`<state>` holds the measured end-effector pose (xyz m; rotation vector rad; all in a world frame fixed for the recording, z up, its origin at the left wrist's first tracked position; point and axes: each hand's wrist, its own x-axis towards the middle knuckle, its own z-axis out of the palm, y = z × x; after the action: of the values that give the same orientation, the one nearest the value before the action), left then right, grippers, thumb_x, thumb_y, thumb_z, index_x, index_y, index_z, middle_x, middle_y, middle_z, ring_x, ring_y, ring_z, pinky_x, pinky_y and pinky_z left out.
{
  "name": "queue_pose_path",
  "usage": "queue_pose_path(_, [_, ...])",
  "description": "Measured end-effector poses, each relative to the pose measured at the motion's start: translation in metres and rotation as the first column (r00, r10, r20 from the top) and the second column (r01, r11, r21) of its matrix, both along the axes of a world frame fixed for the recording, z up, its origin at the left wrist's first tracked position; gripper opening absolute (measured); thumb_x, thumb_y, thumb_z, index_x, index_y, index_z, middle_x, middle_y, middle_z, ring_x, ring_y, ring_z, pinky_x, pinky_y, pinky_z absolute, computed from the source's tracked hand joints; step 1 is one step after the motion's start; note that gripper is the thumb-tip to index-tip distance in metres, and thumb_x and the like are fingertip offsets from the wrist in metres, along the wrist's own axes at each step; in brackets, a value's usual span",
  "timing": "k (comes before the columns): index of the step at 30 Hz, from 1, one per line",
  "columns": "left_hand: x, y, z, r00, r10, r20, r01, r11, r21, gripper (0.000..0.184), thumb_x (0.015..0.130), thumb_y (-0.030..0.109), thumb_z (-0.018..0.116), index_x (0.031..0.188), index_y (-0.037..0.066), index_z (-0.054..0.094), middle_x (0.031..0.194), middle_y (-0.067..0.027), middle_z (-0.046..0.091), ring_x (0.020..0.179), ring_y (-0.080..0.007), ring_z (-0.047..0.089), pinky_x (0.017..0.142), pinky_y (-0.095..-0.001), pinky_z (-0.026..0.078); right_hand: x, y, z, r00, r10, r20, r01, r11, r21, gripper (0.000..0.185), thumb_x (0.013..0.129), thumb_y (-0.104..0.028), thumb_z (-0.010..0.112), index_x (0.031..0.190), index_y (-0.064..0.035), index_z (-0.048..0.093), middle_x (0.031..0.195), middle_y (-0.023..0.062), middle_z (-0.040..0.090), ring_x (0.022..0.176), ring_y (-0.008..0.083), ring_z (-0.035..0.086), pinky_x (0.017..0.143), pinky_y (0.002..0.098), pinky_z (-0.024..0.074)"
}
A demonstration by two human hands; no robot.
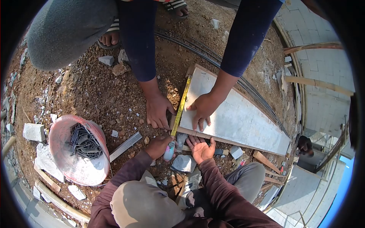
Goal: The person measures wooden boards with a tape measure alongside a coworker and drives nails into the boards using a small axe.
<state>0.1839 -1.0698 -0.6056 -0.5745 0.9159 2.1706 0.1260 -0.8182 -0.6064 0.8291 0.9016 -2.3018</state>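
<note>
My left hand (pixel 205 108) lies on the pale flat panel (pixel 235 114) with its fingers spread. Left of the panel's short end, my right hand (pixel 157 110) points its fingers down beside the wooden edge, thumb apart, near a yellow tape measure (pixel 181 102). The tape runs along that end. A co-worker's hand (pixel 159 146) is at the tape's lower end, beside a white and blue object (pixel 169 151) that I cannot identify. The co-worker's other hand (pixel 203 151) is palm up at the panel's lower edge.
A pinkish bucket (pixel 57 140) holds dark nails or metal pieces. A slotted metal strip (pixel 125 146) and white rubble (pixel 34 132) lie on soil. Long rods (pixel 251 89) run behind the panel. The co-worker's cap (pixel 144 205) is close below.
</note>
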Motion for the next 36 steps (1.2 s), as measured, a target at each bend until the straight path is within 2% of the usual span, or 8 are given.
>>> queue_pose_path(11, [-0.004,-0.002,0.005,0.999,-0.013,0.031,0.013,1.0,0.023,0.042,0.102,0.037,0.044,0.109,-0.001,0.061,0.085,-0.0122,0.069,0.07,-0.021,0.071,0.053,-0.0333,0.056,0.001,0.002,-0.001,1.0,0.008,0.014,-0.008,1.0,0.015,0.085,0.089,-0.065,0.052,0.139,0.0026,0.037,0.14,0.0201,0.045,0.133,0.036,0.043,0.115,0.057,0.0292])
queue_pose_path(14, [-0.003,-0.001,0.003,0.999,-0.011,0.036,0.01,1.0,0.029,0.043,0.102,0.037,0.044,0.11,-0.001,0.062,0.085,-0.0125,0.069,0.071,-0.0214,0.071,0.053,-0.0338,0.057,0.001,-0.002,0.003,1.0,-0.005,0.012,0.005,1.0,0.023,0.086,0.088,-0.062,0.054,0.139,0.005,0.037,0.141,0.0214,0.044,0.134,0.0366,0.042,0.117,0.0579,0.0268])
queue_pose_path(31, [-0.003,-0.003,0.006,0.999,-0.014,0.047,0.013,0.999,0.029,0.044,0.102,0.038,0.043,0.11,-0.001,0.061,0.085,-0.012,0.069,0.071,-0.0212,0.071,0.051,-0.0342,0.056,0.0,-0.001,0.004,0.999,0.003,0.034,-0.004,0.999,0.036,0.082,0.088,-0.063,0.053,0.136,0.0021,0.04,0.141,0.0209,0.044,0.135,0.037,0.042,0.115,0.0586,0.0285])
queue_pose_path(34, [-0.002,-0.003,0.006,0.999,-0.011,0.036,0.011,1.0,-0.016,0.043,0.103,0.037,0.045,0.109,-0.001,0.062,0.084,-0.0107,0.068,0.07,-0.0191,0.07,0.054,-0.0328,0.056,0.0,-0.002,0.005,1.0,0.012,0.027,-0.013,0.999,0.031,0.082,0.088,-0.063,0.053,0.137,0.0018,0.039,0.141,0.0208,0.044,0.135,0.0365,0.042,0.115,0.0586,0.0287])
queue_pose_path(36, [0.008,0.007,-0.024,0.995,0.028,-0.095,-0.046,0.981,-0.188,0.041,0.103,0.036,0.046,0.108,-0.002,0.062,0.083,-0.0096,0.068,0.07,-0.0175,0.068,0.058,-0.0316,0.056,-0.001,-0.002,0.005,1.0,0.019,0.02,-0.02,0.999,0.03,0.083,0.088,-0.063,0.053,0.137,0.0016,0.039,0.141,0.0206,0.044,0.135,0.0361,0.043,0.115,0.0586,0.0287])
